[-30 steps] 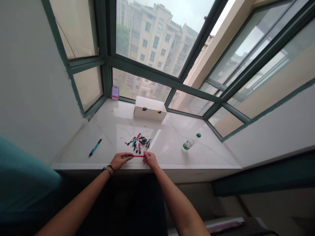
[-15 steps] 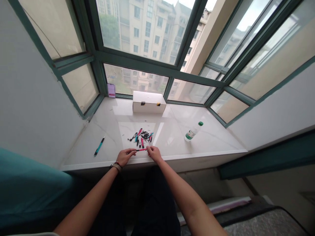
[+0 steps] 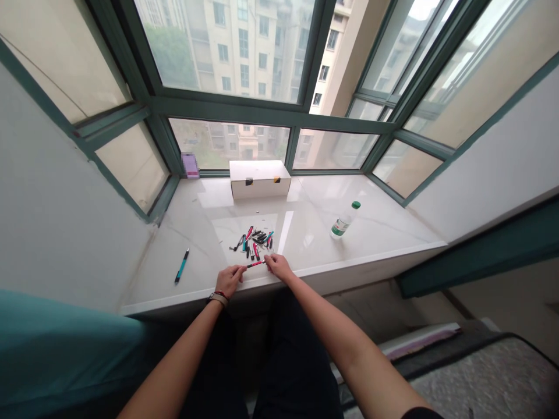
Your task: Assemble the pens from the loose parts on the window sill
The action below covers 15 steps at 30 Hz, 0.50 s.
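Note:
Between my two hands a pink and black pen (image 3: 255, 264) is held level, just above the sill's front edge. The fingers of my left hand (image 3: 231, 280) pinch its black end on the left. My right hand (image 3: 278, 266) is closed on its other end, and the fingers hide that tip. Right behind the pen lies a heap of pen parts (image 3: 255, 241), with pink, teal and black barrels and small bits mixed together. Off to the left, by itself, rests a teal and black pen (image 3: 182, 266).
A white box (image 3: 261, 180) stands at the back against the window. To the right is a clear bottle with a green cap (image 3: 343, 223). A small purple card-like item (image 3: 190, 166) leans in the left corner. The white sill (image 3: 314, 256) ends in a front edge near my wrists.
The view has shifted and tilted a little. Both hands keep hold of the pink and black pen, which now slants slightly up to the right.

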### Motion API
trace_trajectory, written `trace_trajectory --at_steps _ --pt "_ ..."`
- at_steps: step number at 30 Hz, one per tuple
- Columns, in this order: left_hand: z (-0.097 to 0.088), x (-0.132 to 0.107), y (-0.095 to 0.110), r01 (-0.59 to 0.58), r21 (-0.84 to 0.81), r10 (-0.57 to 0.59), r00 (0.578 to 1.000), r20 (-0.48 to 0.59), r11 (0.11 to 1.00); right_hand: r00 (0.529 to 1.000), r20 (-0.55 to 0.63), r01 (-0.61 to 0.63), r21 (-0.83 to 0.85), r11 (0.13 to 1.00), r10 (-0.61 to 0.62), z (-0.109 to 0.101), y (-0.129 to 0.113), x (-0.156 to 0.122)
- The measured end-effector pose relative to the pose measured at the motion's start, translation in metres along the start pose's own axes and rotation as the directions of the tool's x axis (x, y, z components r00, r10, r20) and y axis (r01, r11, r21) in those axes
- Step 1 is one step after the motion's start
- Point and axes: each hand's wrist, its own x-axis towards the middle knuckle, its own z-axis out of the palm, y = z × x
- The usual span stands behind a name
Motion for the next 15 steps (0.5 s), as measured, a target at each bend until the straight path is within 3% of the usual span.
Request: trace_trajectory --at_steps 11,15 --pt "0.0029 0.0021 -0.0056 -0.100 0.324 0.098 0.995 0.023 0.941 0.998 0.058 -0.048 0.167 0.985 0.039 0.0002 0.0035 0.0061" --pt "-0.0007 0.0055 0.0002 -0.053 0.332 0.031 0.997 0.071 0.942 0.995 0.084 -0.078 0.256 0.964 0.058 -0.0006 0.0036 0.0081"
